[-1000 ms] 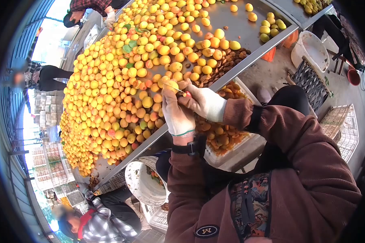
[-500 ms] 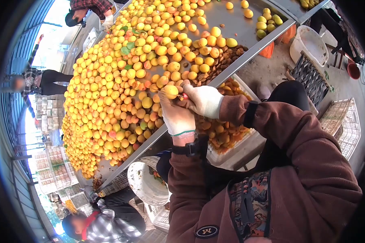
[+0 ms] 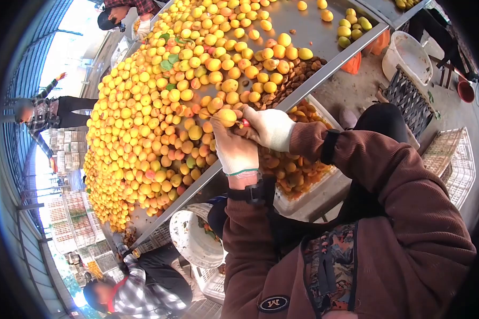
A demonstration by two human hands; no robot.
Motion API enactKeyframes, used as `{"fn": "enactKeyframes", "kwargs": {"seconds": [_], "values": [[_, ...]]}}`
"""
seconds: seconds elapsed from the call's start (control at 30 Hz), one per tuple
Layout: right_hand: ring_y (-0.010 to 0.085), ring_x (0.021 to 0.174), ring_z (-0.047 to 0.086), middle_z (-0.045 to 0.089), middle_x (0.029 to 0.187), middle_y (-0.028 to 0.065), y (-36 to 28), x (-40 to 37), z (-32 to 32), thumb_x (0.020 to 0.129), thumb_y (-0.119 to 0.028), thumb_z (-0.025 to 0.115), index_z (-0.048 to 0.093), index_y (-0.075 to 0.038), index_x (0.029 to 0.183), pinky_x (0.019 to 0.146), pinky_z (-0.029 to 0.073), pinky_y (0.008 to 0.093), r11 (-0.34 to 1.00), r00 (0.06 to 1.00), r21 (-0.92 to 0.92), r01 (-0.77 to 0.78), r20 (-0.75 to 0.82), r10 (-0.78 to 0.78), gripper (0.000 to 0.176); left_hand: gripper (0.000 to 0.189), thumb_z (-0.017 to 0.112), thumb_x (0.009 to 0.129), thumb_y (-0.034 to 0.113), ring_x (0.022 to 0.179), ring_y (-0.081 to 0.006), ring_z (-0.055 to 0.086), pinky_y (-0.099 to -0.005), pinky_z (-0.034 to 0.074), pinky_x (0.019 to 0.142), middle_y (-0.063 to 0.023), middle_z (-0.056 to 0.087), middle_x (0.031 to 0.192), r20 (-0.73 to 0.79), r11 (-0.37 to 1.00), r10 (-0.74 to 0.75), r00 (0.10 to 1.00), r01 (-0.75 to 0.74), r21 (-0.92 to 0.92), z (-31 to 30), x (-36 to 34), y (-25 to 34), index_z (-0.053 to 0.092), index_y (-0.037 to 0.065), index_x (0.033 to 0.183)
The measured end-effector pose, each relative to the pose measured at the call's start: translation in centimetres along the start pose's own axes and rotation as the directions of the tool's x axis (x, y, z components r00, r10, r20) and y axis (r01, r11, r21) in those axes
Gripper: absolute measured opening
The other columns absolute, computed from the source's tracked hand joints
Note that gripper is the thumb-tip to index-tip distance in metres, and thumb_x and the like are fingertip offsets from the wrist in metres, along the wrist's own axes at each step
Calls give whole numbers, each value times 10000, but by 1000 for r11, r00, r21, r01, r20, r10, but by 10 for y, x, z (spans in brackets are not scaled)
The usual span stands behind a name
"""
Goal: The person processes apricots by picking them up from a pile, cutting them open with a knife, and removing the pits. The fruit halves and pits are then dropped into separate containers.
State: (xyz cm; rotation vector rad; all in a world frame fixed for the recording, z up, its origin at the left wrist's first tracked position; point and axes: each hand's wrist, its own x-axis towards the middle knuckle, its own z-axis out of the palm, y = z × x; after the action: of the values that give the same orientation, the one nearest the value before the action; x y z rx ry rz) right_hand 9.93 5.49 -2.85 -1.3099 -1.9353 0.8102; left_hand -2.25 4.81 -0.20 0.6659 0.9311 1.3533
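My left hand, in a pale fingerless-looking glove, is closed around a yellow apricot above the table's near edge. Close against it, my right hand, gloved the same way, grips a small tool with a red handle; the tool's tip is hidden by the fruit and fingers. A large heap of yellow-orange apricots covers the metal table beyond my hands. Brown pits lie piled along the table edge. Below my hands, a crate holds opened orange fruit.
A white bucket stands by my left knee. At the right are a white basin, a woven stool and a plastic crate. Co-workers are at the lower left and top left; another person stands farther left.
Both hands stay together at the apricot, almost in place. The standing person at the left has shifted their arms, and the view has moved slightly.
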Motion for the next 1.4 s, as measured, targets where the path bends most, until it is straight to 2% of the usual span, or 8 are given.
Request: {"fn": "enactKeyframes", "kwargs": {"seconds": [0.37,0.5,0.57,0.77,0.97,1.03,1.17,1.4], "values": [[402,774,643,652,806,183,-16,-7,-19,890,-377,605,477,-75,1035,646,504,476,998,996,22,60,63,-61,359,344,457,1002,324,849,-161,579,-318,512,801,-46,580,985,-123,926,221,968,-168,339,0,-6,2,507,27,1168],[406,803,632,627,833,206,-19,6,-31,902,-491,587,499,-70,989,673,499,474,986,965,131,106,-254,-70,439,307,412,1021,373,893,-106,532,-274,458,807,-17,573,993,-120,967,-99,988,67,-245,21,-11,5,507,83,999],[410,811,624,618,844,207,-22,8,-32,916,-474,563,506,-59,967,687,496,477,983,963,165,86,-268,-39,422,392,431,1014,348,1030,-225,569,-360,462,929,-114,591,1152,124,824,151,981,-194,533,5,-8,-12,513,33,1233],[400,759,627,616,772,202,-17,9,-18,900,-435,593,541,-27,910,651,491,439,972,958,219,-85,-249,140,412,358,671,874,154,958,-197,607,-344,503,825,-128,605,1110,125,634,329,936,-316,706,8,-6,-24,523,21,1172],[383,715,622,591,769,186,-19,-2,-18,879,-412,635,534,-26,882,623,497,431,998,944,61,7,-329,13,399,401,424,1021,352,1028,-195,595,-327,468,931,-112,604,1126,-82,896,144,986,-95,434,15,-7,-26,552,2,1167],[378,708,617,579,779,176,-17,-5,-20,863,-388,656,533,-30,872,618,501,427,997,941,-9,79,-330,-78,379,340,418,1018,344,868,-150,619,-304,531,734,-77,610,1049,-134,986,-168,977,168,-7,11,-8,-30,558,48,1111],[346,746,648,610,863,150,-8,-9,-19,847,-360,636,562,-58,918,625,518,441,945,934,-184,269,-189,-303,319,315,392,1015,379,544,-63,534,-210,385,386,13,574,834,-44,956,-201,979,206,211,-9,-15,-42,555,114,1065],[294,751,675,654,820,173,-17,3,-29,894,-328,636,579,-45,925,688,524,360,622,949,755,-208,2,316,290,318,430,996,454,534,-94,475,-210,374,470,22,526,738,63,933,-356,932,358,-21,-16,-10,-27,543,157,989]]}}
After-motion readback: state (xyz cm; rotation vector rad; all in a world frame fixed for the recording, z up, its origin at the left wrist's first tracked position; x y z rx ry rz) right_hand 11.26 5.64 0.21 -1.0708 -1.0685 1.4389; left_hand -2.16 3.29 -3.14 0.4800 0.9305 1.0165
